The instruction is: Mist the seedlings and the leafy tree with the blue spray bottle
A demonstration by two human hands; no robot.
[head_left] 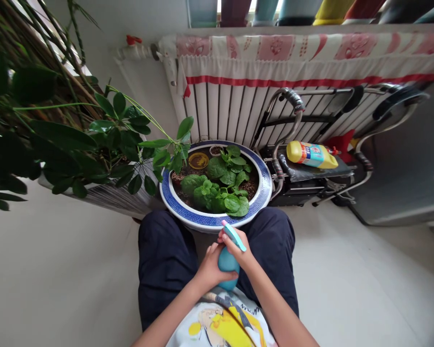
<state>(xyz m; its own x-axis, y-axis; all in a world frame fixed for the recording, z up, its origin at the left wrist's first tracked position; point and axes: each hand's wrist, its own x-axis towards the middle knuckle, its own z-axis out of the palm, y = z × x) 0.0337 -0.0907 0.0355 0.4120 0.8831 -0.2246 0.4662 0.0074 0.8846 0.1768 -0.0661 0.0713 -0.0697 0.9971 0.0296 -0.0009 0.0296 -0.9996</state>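
A light-blue spray bottle (228,265) with a pink nozzle tip stands between my knees, close to my shirt. My left hand (211,267) wraps round the bottle's body, thumb across its front. Higher up, my right hand (238,246) grips the neck and trigger just under the spray head. The nozzle points toward a large round pot (188,217) with a blue-patterned white rim. Broad-leaved green plants (224,185) grow in its dark soil. Near the pot's back lie a round yellow dish (198,160) and a small white cup (216,151).
A big leafy plant (94,140) reaches over the pot from the left. Behind stands a white radiator (217,111) under a red-and-white cloth (275,53). To the right, a yellow bottle (313,155) lies on the seat of a metal-framed walker (296,125).
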